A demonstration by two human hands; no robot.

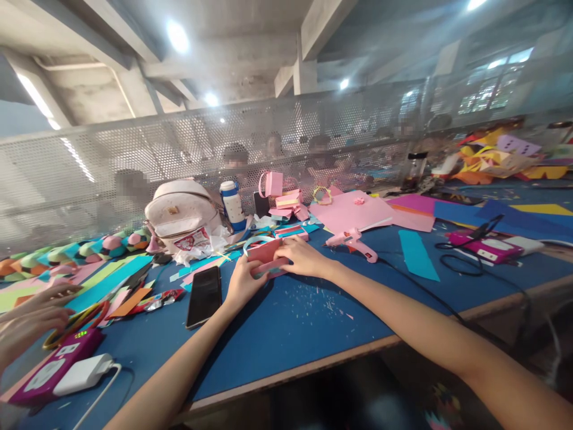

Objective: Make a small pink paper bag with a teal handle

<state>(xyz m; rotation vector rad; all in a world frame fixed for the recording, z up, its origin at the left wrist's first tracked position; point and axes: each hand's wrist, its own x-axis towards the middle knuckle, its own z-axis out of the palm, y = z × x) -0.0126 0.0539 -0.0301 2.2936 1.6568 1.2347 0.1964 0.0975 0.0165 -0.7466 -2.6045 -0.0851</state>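
Both of my hands meet on a small pink paper box (pixel 264 253) with a light blue paper handle, resting on the blue table (pixel 286 322). My left hand (pixel 244 280) grips its near left side with fingers curled. My right hand (pixel 304 255) presses on its right side from above, fingers closed around the edge. A black phone (pixel 205 295) lies face up just left of my left hand. A pink glue gun (pixel 351 242) lies to the right of my right hand, its cord trailing right.
A pale backpack (pixel 181 215) and a blue-capped bottle (pixel 233 206) stand behind the box. Pink sheets (pixel 353 212), more pink boxes (pixel 286 206) and coloured paper strips cover the table. Another person's hand (pixel 31 316) holds scissors at far left, above a pink power strip (pixel 49 370). A mesh screen runs behind.
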